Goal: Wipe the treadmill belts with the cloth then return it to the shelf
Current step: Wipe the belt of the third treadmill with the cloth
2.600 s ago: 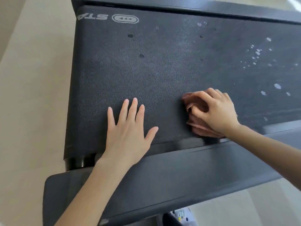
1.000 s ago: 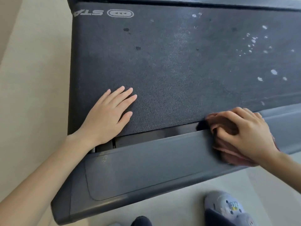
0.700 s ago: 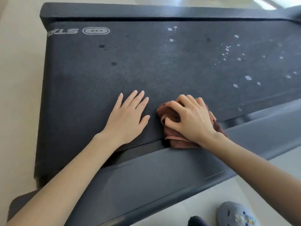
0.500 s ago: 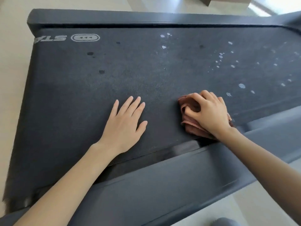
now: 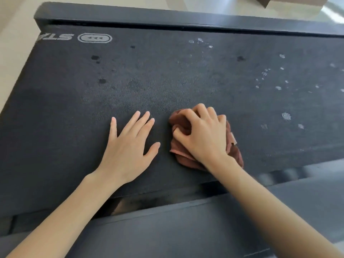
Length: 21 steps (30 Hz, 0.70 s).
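The black treadmill belt (image 5: 167,75) fills most of the head view, with a white logo at its far left and pale spots toward the right. My right hand (image 5: 204,135) grips a bunched reddish-brown cloth (image 5: 179,155) and presses it onto the belt near the near edge. Flat on the belt just left of the cloth lies my left hand (image 5: 128,146), fingers spread and straight, holding nothing. Part of the cloth is hidden under my right hand.
A dark grey side rail (image 5: 186,229) runs along the near edge of the belt, and another rail (image 5: 167,15) along the far edge. Beige floor (image 5: 11,53) shows at the left. White specks (image 5: 279,86) dot the belt's right part. A brown box corner (image 5: 266,0) sits top right.
My right hand slid the cloth back and forth over the near part of the belt, from the side rail onto the belt. My left hand stayed flat. The camera shifted.
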### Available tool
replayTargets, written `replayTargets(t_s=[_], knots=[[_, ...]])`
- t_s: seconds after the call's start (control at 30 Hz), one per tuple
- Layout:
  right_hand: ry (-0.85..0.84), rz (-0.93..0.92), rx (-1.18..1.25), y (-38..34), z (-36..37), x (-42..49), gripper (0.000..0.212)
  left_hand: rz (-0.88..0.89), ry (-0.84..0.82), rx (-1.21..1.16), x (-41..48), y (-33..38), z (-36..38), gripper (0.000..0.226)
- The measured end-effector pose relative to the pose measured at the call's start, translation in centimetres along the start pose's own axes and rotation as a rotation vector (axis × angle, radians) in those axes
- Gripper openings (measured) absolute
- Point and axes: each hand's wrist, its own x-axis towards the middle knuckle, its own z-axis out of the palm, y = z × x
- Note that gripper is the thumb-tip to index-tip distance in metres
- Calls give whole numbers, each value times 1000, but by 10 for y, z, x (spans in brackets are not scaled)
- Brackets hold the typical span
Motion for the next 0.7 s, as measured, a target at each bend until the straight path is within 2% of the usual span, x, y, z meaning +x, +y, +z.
replayTargets(t_s=[0.07,0.17,0.27,0.37,0.43,0.5,0.7], knots=[[-31,-106,56,1,-2,-6,34,-23,18,8,7,9,3,60],[-43,-76,100,49,-12,-7,35,-32,33,14,9,13,3,64],[-60,48,76,124,-25,-6,34,-39,3,51,6,15,0,64],[-61,253,16,199,-42,-3,38,-60,-4,78,6,19,-1,66],[-74,383,-8,222,-48,-1,43,-63,4,82,6,21,-1,70],[-91,406,-49,219,-45,-3,48,-60,12,87,6,22,-1,72],[-121,262,-35,137,-27,2,59,-59,16,81,6,24,0,71]])
